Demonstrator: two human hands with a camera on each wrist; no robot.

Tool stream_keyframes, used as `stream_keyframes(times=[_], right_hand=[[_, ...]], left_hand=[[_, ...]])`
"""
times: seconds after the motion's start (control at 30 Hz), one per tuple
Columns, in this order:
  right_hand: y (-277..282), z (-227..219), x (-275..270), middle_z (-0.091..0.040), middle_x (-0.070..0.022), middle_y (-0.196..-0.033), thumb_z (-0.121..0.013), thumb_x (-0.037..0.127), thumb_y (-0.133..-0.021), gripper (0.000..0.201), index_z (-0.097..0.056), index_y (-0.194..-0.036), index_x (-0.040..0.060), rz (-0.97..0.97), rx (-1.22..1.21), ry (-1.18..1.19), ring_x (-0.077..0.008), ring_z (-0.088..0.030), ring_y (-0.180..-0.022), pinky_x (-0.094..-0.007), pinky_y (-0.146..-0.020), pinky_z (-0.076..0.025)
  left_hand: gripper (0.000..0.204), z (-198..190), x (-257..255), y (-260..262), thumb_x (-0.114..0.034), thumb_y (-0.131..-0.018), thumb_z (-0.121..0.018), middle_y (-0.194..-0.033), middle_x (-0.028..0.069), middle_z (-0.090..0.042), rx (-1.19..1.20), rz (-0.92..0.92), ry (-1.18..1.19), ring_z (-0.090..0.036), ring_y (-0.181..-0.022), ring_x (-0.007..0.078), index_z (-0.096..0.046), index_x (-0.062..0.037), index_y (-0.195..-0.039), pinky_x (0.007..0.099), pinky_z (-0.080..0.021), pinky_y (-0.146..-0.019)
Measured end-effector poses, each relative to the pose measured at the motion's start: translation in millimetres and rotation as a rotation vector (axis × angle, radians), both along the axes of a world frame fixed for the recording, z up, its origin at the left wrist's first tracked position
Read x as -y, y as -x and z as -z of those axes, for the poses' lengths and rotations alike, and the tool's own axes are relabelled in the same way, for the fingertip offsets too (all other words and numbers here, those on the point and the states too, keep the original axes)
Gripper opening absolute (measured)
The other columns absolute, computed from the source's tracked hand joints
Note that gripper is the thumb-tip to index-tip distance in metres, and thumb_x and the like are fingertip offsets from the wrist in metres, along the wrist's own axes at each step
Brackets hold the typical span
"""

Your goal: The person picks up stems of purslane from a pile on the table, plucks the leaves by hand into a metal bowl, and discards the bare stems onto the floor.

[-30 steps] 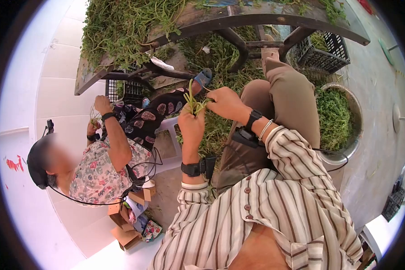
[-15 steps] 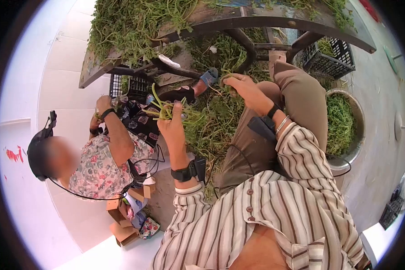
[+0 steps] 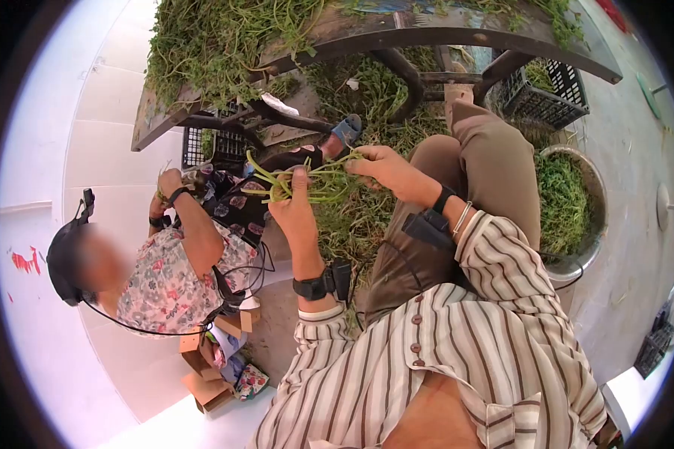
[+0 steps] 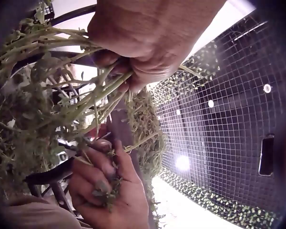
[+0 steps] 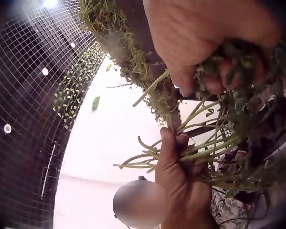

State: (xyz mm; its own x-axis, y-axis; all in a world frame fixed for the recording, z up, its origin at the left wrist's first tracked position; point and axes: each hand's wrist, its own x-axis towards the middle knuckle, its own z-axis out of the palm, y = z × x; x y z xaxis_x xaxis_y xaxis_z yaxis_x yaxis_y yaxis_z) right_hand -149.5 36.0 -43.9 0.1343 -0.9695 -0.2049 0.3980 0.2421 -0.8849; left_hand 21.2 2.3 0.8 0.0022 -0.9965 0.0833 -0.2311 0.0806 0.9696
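My left hand [image 3: 296, 213] grips a loose bunch of long green stems [image 5: 214, 148], thumb across them. Their bare ends stick out to the left in the head view; the leafy ends trail to the right. My right hand [image 3: 397, 178] is just right of the bunch, knuckles up. In the left wrist view its fingers curl round a small leafy sprig [image 4: 105, 191] against the palm. A single stem [image 5: 151, 89] juts out past the thumb of that hand in the right wrist view.
A dark table [image 3: 472, 36] heaped with greens [image 3: 225, 52] stands ahead. Cut greens cover the floor beneath. A metal basin [image 3: 597, 224] of greens is at my right, with a black crate [image 3: 569, 97] beyond. Another person [image 3: 172, 277] sits at my left, also handling greens.
My hands were together at the bunch, then parted, the right moving away with greens and the left shifting left. Now the right hand is back closer to the bunch.
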Motion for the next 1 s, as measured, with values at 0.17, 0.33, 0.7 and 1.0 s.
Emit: stream_keyframes(times=[0.17, 0.33, 0.7, 1.0], right_hand=[[-5, -1, -3, -0.045, 0.001, -0.06, -0.058, 0.02, -0.08, 0.022, -0.06, -0.092, 0.0011, -0.002, -0.106, 0.03, -0.0064, -0.039, -0.055, -0.0242, -0.05, -0.033], [-14, 10, -2, -0.052, -0.0039, -0.065, -0.059, 0.015, -0.076, 0.027, -0.06, -0.1, 0.0026, 0.027, -0.295, 0.14, -0.0108, -0.047, -0.061, -0.0271, -0.058, -0.04], [-15, 8, 0, -0.051, 0.0009, -0.066, -0.059, 0.012, -0.077, 0.02, -0.06, -0.093, 0.0006, 0.033, -0.294, 0.186, -0.007, -0.043, -0.06, -0.0246, -0.054, -0.036], [-6, 7, 1, -0.051, -0.0006, -0.065, -0.05, 0.012, -0.08, 0.02, -0.06, -0.095, 0.0017, 0.167, -0.09, -0.048, -0.0059, -0.04, -0.054, -0.0241, -0.049, -0.033]], left_hand=[[0.021, 3, -1, 6, -0.021, -0.083, -0.061, -0.073, 0.0019, -0.057, -0.039, -0.003, 0.003, -0.047, -0.068, 0.0098, -0.058, 0.0001, -0.081, 0.0245, -0.037, -0.063], [0.019, 0, -3, 13, -0.019, -0.084, -0.06, -0.073, 0.0016, -0.057, -0.041, 0.024, 0.018, -0.047, -0.067, 0.0092, -0.058, 0.0002, -0.081, 0.0239, -0.037, -0.062], [0.017, 2, -4, 14, -0.016, -0.084, -0.06, -0.073, 0.0017, -0.057, -0.026, 0.054, 0.018, -0.047, -0.066, 0.0082, -0.059, 0.001, -0.083, 0.0232, -0.038, -0.06], [0.017, 2, -4, 8, -0.017, -0.085, -0.057, -0.073, 0.003, -0.059, -0.015, 0.012, 0.03, -0.048, -0.07, 0.0098, -0.06, -0.0001, -0.084, 0.026, -0.037, -0.068]])
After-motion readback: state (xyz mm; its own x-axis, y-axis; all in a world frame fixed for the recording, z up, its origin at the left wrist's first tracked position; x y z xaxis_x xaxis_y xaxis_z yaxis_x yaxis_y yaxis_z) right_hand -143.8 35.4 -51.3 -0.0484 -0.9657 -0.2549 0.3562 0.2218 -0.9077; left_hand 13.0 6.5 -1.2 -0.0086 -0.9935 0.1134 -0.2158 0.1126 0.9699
